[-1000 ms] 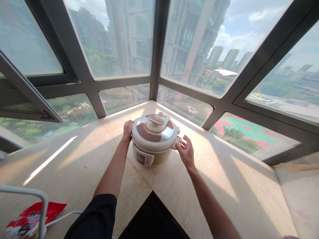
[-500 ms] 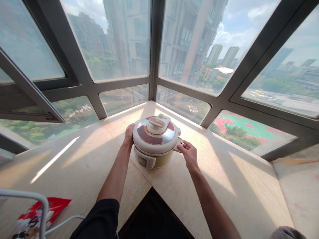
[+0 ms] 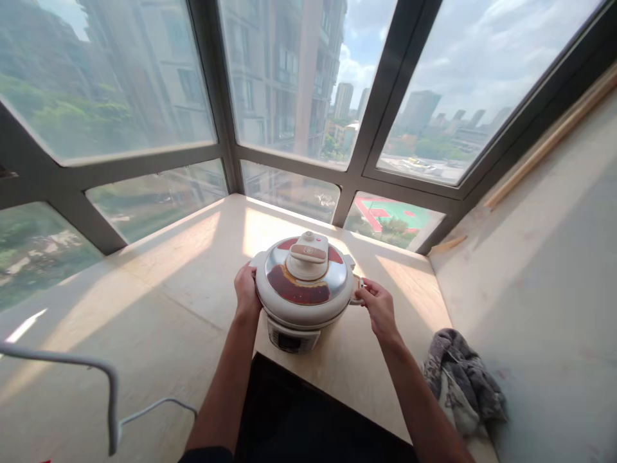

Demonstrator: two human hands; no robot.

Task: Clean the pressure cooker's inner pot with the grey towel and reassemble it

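Observation:
An electric pressure cooker (image 3: 303,312) with a cream rim and a shiny, brown-patterned lid is between my two hands. Its control panel (image 3: 292,339) faces toward me and slightly left. The fingers of my left hand (image 3: 247,288) are wrapped round the handle on the cooker's left side; the fingertips are hidden beneath it. On the opposite side, my right hand (image 3: 378,305) grips the right handle (image 3: 357,290) between thumb and fingers. The lid knob (image 3: 308,254) sits upright on top. Whether the base touches the counter I cannot tell.
A pale stone counter (image 3: 159,328) runs to the window frames (image 3: 231,173). In front of me is a black flat panel (image 3: 308,418). A crumpled grey cloth (image 3: 465,373) lies by the right wall (image 3: 540,270). A grey tube (image 3: 72,357) and a cable (image 3: 159,405) are at left.
My view has turned right. The cooker has come nearer to me, turned a little, and both hands have stayed on its handles. The grey cloth shows more fully; the red bag has nearly left view.

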